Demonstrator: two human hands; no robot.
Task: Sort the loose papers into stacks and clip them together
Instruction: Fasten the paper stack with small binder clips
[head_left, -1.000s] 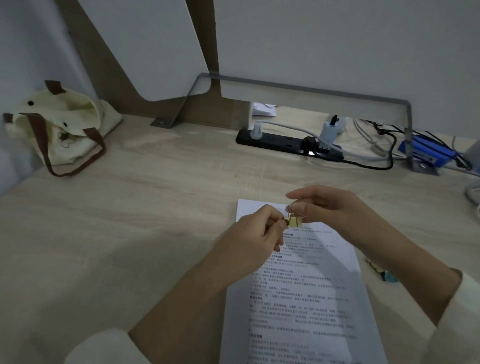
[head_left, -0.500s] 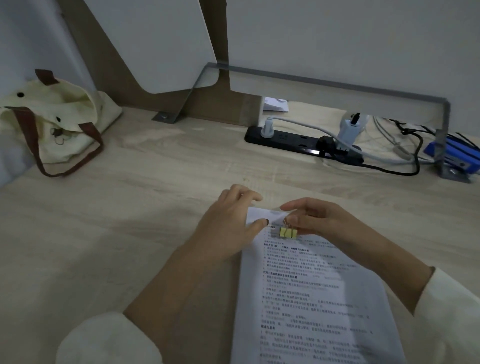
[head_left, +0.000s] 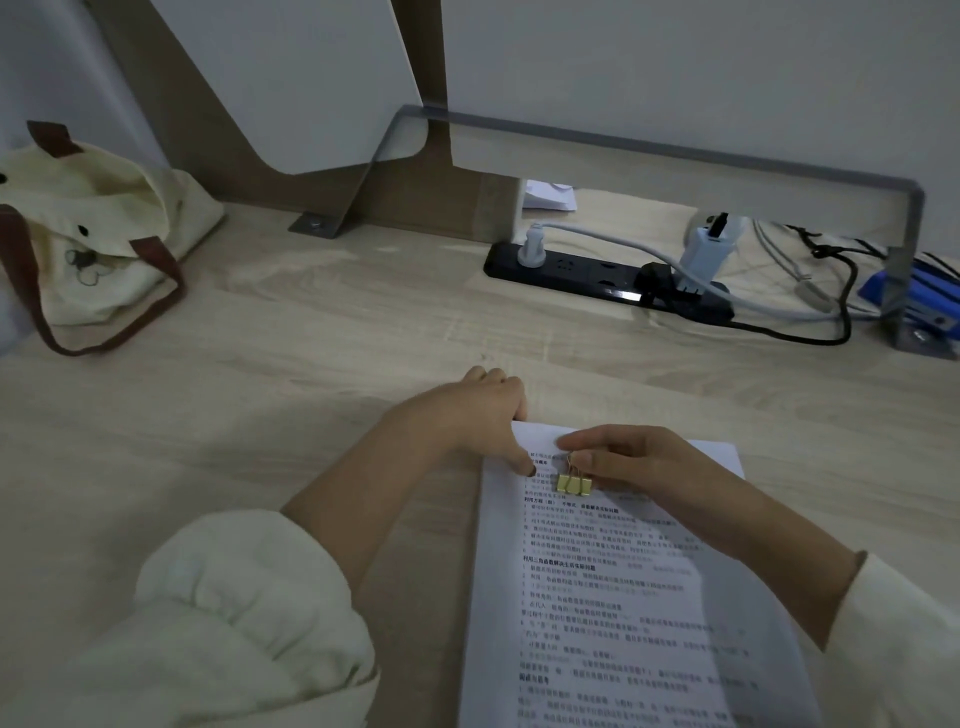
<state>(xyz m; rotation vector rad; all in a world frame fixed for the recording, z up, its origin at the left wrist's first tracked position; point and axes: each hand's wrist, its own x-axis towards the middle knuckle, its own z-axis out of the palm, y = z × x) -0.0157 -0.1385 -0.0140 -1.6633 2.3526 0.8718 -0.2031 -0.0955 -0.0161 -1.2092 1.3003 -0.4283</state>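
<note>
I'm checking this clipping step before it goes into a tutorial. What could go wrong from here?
1. The right hand holds the gold clip by its wire handles over the printed text, not at the paper edge; it may still need turning to bite.
2. The left hand pins only the top left corner, so sheets could slide out of line.
3. The light is dim, so misaligned edges are hard to spot.
</note>
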